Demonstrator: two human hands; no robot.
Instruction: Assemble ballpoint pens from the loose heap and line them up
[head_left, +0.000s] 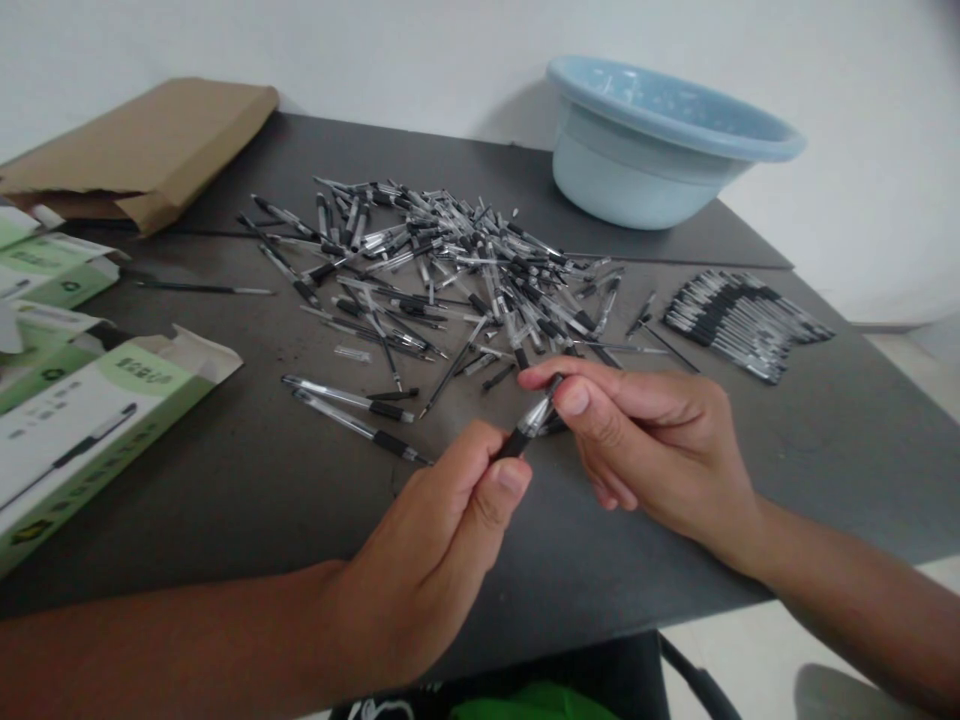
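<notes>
My left hand (442, 540) and my right hand (645, 440) meet over the front of the dark table (225, 480) and pinch one pen (531, 425) between them. The left fingers grip its black rubber end; the right thumb and forefinger close on its silver tip end. Just behind my hands lies a big loose pile of pens and pen parts (450, 270). Two clear pens with black grips (352, 405) lie apart, left of my hands.
A neat row of assembled pens (742, 315) lies at the right. A light blue plastic basin (660, 140) stands at the back right. Open green-and-white pen boxes (82, 420) sit at the left edge, a brown cardboard envelope (142, 150) behind them.
</notes>
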